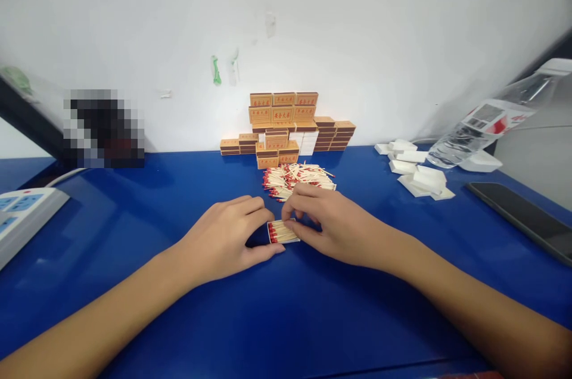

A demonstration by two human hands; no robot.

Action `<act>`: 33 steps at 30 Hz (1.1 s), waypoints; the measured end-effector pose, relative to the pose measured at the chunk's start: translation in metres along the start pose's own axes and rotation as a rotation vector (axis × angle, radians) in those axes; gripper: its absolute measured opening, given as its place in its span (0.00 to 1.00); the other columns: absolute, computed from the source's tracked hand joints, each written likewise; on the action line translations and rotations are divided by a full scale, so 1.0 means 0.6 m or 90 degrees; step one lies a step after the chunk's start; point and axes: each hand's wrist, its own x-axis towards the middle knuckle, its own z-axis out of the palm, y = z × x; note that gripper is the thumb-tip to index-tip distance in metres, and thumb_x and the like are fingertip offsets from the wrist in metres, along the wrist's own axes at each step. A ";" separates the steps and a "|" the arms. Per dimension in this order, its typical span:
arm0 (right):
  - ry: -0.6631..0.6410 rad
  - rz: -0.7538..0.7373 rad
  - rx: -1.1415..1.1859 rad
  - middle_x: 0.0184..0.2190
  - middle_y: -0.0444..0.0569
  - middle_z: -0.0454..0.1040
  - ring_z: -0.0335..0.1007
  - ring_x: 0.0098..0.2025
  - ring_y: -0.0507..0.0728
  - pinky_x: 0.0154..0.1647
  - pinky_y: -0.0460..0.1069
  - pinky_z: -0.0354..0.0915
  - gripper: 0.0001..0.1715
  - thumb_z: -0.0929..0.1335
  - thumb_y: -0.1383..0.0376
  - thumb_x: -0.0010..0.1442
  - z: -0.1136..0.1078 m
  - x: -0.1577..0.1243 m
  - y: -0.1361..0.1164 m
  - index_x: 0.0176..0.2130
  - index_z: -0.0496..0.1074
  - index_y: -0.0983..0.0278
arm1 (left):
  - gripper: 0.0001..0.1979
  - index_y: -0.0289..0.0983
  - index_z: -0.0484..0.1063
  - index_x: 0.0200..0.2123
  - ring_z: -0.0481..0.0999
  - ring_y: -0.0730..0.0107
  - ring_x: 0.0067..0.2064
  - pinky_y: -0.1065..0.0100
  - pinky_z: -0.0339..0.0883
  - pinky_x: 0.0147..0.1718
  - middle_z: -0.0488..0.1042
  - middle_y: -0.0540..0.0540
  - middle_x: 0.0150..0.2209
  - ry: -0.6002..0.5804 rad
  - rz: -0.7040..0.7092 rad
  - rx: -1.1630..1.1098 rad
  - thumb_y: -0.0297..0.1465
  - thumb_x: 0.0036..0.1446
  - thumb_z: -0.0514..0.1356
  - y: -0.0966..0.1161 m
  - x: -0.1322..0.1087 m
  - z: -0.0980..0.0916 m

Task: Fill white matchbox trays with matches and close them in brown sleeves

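Observation:
A small white matchbox tray [282,232] full of red-tipped matches lies on the blue table [286,307]. My left hand [223,239] curls round its left side, thumb and fingers closed on it. From the right, my right hand [328,221] pinches the same tray with its fingertips. Just behind the hands lies a loose heap of matches [297,178].
Stacked tan matchboxes [286,129] stand against the white wall. Empty white trays [415,170] lie at the right, beside a tilted plastic bottle [487,123]. A dark phone [522,218] lies at the far right. A white power strip [22,212] sits at the left edge.

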 end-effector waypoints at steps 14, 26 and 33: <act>0.024 0.020 -0.071 0.40 0.49 0.74 0.69 0.38 0.55 0.38 0.50 0.62 0.05 0.68 0.69 0.70 -0.008 0.002 0.017 0.41 0.75 0.63 | 0.16 0.37 0.79 0.46 0.79 0.61 0.40 0.62 0.70 0.36 0.78 0.45 0.39 0.019 -0.001 -0.008 0.44 0.67 0.65 -0.005 -0.003 0.006; -0.070 0.117 -0.115 0.40 0.50 0.76 0.70 0.39 0.57 0.38 0.51 0.62 0.09 0.66 0.66 0.73 -0.021 0.002 0.056 0.37 0.70 0.62 | 0.19 0.37 0.79 0.45 0.79 0.61 0.40 0.62 0.71 0.37 0.80 0.45 0.41 0.014 -0.027 0.000 0.47 0.65 0.66 -0.006 0.001 0.003; -0.060 0.057 -0.061 0.43 0.49 0.75 0.71 0.40 0.56 0.39 0.51 0.64 0.08 0.65 0.64 0.76 -0.019 -0.003 0.020 0.41 0.70 0.62 | 0.16 0.37 0.77 0.42 0.78 0.63 0.38 0.64 0.69 0.33 0.78 0.46 0.38 0.026 -0.035 -0.014 0.45 0.64 0.67 -0.005 -0.001 0.001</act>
